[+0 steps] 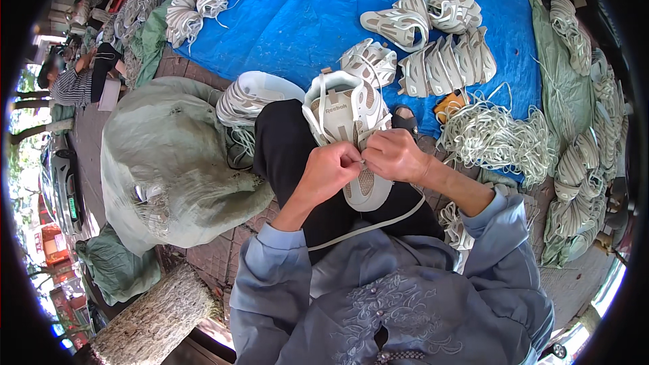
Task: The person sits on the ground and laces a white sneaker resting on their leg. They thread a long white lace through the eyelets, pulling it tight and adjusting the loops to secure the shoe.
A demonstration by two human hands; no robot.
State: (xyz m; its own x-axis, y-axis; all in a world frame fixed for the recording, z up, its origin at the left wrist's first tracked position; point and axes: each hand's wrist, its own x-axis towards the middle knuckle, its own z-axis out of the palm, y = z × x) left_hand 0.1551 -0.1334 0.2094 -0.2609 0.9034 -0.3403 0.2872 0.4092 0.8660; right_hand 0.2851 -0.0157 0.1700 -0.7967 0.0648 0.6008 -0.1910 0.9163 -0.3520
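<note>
A white and beige sneaker upper rests on my lap with its toe toward me and its tongue standing up. Over its lacing area, my left hand and my right hand meet, fingertips almost touching. Both are closed in a pinch on the thin shoelace at the eyelets; the fingers mostly hide the pinched part. A loose length of pale shoelace curves across my dark trousers below the toe.
A blue tarp ahead bears stacked shoe uppers and a tangled heap of white laces. On my left stand a large grey-green sack and more nested uppers. A person sits farther left.
</note>
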